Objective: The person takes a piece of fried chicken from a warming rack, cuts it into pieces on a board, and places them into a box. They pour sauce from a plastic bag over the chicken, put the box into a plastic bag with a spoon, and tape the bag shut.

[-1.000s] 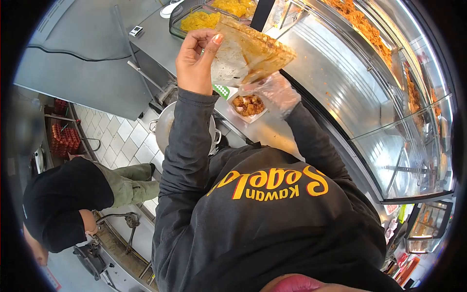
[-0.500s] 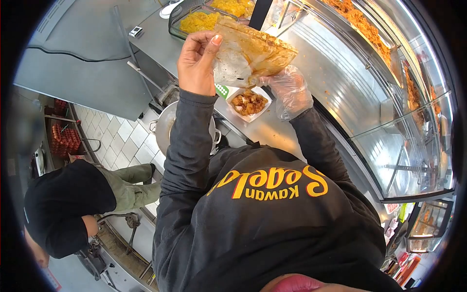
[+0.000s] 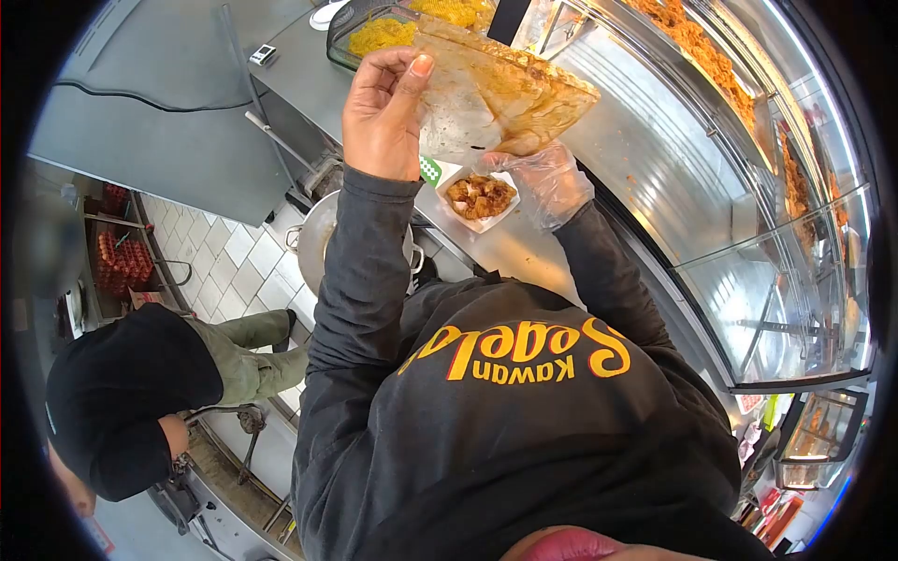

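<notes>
My bare left hand pinches the upper left corner of a clear plastic bag smeared with brown sauce. At the bag's lower edge, my right hand, in a clear plastic glove, has its fingers closed against the plastic; they are partly hidden. Just below sits a white paper tray holding browned, sauced food pieces. A green-and-white patterned item lies beside the tray, near my left wrist.
Yellow food fills a tray at the top. A glass display case with fried food stands at the right. Below my left forearm is a large pot. Another person in black bends at the lower left, near stacked red trays.
The bag has shifted right and looks more spread out. My right hand has moved slightly down and left, nearer the paper tray. The other person's legs have shifted a little.
</notes>
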The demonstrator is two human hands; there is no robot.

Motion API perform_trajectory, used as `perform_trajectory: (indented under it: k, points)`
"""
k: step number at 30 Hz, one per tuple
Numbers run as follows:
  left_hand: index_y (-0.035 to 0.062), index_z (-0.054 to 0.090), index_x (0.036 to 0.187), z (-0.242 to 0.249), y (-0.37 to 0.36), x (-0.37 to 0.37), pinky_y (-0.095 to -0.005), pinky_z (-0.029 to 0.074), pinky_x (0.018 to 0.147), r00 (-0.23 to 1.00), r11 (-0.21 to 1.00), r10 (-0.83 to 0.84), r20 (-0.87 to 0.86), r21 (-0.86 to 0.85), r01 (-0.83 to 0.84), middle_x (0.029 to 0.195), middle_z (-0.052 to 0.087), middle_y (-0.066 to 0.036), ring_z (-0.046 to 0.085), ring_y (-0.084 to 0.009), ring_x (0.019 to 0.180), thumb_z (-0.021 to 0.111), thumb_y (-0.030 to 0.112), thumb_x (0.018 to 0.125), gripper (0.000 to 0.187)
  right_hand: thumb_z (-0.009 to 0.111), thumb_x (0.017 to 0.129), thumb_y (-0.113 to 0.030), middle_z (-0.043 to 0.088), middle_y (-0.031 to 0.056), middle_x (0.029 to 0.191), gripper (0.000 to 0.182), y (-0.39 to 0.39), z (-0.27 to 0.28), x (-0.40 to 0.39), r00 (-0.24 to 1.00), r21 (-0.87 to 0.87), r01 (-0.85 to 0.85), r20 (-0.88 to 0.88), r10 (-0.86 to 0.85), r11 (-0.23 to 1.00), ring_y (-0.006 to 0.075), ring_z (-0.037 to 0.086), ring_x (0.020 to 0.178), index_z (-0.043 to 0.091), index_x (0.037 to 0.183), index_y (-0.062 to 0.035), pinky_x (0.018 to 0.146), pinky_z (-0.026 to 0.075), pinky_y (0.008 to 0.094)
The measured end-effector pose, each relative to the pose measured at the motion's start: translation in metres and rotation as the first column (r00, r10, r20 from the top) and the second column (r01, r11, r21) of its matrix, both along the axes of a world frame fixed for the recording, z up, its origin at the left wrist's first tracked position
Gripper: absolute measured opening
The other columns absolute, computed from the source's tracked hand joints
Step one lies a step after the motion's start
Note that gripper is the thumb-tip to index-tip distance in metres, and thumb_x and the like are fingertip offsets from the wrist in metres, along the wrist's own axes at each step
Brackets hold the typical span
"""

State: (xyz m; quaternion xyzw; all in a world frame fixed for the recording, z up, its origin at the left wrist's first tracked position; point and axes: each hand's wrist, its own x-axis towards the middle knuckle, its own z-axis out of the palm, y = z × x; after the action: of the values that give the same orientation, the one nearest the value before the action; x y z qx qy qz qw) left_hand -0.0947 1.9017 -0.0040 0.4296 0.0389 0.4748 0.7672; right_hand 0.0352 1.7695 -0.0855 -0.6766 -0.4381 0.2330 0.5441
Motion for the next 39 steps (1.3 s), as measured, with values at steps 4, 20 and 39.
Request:
perform_trajectory:
  k: [4, 20, 39]
  points:
    - [0.0029, 0.056, 0.092, 0.001, 0.002, -0.001, -0.0203, 0.042, 0.077, 0.998, 0.997, 0.050, -0.035, 0.066, -0.048, 0.086, 0.056, -0.001, 0.051, -0.0074, 0.082, 0.062, -0.001, 0.082, 0.012, 0.067, 0.078, -0.021, 0.067, 0.0060, 0.090, 0.023, -0.004, 0.011, -0.002, 0.994, -0.129, 0.009, 0.105, 0.004, 0.992, 0.0146, 0.061, 0.080, 0.065, 0.095, -0.0057, 0.073, 0.046, 0.0269]
    - [0.0027, 0.057, 0.091, 0.003, 0.000, 0.000, -0.0200, 0.041, 0.076, 0.993, 0.988, 0.098, -0.060, 0.124, -0.090, 0.086, 0.057, -0.001, 0.051, -0.0064, 0.080, 0.063, 0.002, 0.081, 0.012, 0.069, 0.074, -0.019, 0.066, 0.0106, 0.091, 0.029, 0.003, 0.015, -0.007, 0.981, -0.283, 0.082, 0.190, -0.028, 0.956, 0.0214, 0.062, 0.081, 0.062, 0.098, -0.0042, 0.074, 0.046, 0.0308]
    - [0.0028, 0.057, 0.092, 0.000, -0.006, 0.008, -0.0205, 0.041, 0.078, 0.997, 0.996, 0.048, -0.058, 0.083, -0.043, 0.087, 0.056, -0.001, 0.050, -0.0071, 0.082, 0.062, 0.000, 0.082, 0.012, 0.069, 0.073, -0.021, 0.065, 0.0105, 0.086, 0.022, -0.002, -0.009, -0.002, 0.967, -0.125, 0.016, 0.254, 0.016, 0.992, 0.0219, 0.061, 0.077, 0.067, 0.089, -0.0064, 0.069, 0.047, 0.0317]
